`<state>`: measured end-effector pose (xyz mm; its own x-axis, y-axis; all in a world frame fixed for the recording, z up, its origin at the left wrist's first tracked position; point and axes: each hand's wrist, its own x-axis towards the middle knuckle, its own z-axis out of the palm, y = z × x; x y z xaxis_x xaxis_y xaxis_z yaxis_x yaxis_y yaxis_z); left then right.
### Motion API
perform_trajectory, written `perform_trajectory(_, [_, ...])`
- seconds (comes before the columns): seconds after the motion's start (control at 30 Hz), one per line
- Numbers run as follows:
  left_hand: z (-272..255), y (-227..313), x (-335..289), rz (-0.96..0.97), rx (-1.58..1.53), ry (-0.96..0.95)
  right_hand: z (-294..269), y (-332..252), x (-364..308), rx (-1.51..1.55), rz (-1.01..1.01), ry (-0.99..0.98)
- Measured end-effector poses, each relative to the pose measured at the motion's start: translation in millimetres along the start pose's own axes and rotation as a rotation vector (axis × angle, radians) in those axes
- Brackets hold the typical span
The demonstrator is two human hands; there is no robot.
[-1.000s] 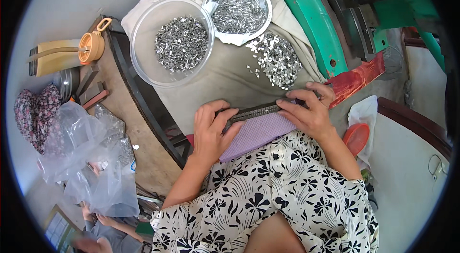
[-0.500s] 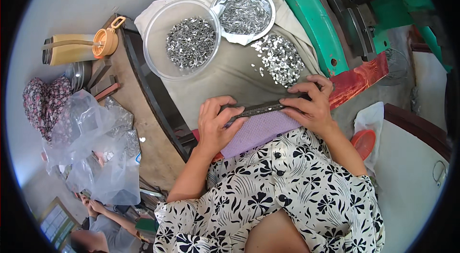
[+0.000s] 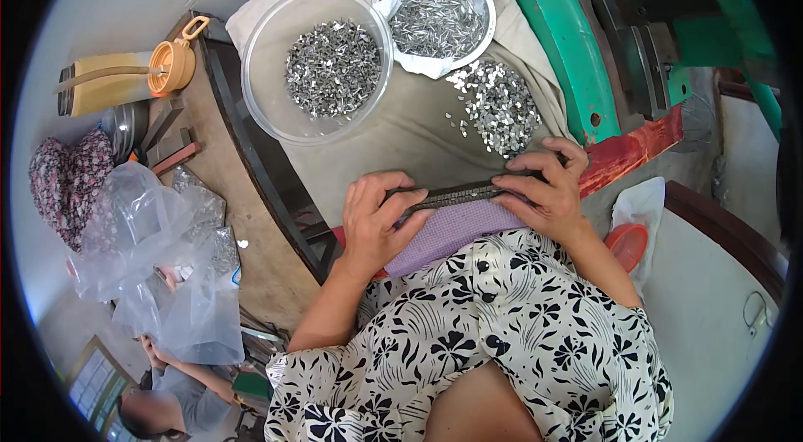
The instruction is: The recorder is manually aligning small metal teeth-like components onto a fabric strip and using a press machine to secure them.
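A long dark, narrow bar (image 3: 462, 194) lies level between my hands, with a row of small notches or pieces along its upper face. My left hand (image 3: 372, 220) grips its left end, thumb and fingers pinched together. At the other end my right hand (image 3: 548, 193) pinches it between thumb and fingers. Under the bar, a purple woven cloth (image 3: 447, 233) covers the near edge of the work surface. Just beyond my right fingers sits a loose pile of small shiny metal flakes (image 3: 500, 112). The parts of the bar under my fingers are hidden.
A clear plastic tub (image 3: 266, 99) of small metal pieces stands at the far left of the beige cloth (image 3: 351, 158). Beside it is a white-rimmed bowl (image 3: 492, 24) of slim metal pins. A green machine (image 3: 552, 32) borders the right. Plastic bags (image 3: 176, 275) and another person (image 3: 188, 396) are left.
The bar has turned slightly, so more of its notched face shows. Both hands keep their grip on its ends. The whole view has shifted a little.
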<state>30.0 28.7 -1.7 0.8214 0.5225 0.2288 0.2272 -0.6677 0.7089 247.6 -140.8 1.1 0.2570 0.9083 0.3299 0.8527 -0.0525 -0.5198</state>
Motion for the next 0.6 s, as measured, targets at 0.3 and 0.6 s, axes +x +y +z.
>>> perform_trajectory(0.3, [-1.9, 1.7, -0.7, 0.021, 0.024, 0.001, -8.8, -4.4, 5.1, 0.035, 0.051, -0.065])
perform_trajectory(0.6, [1.8, 0.9, -3.4, 0.024, 0.022, 0.016, -2.9, -6.6, -0.1, 0.010, 0.088, -0.062])
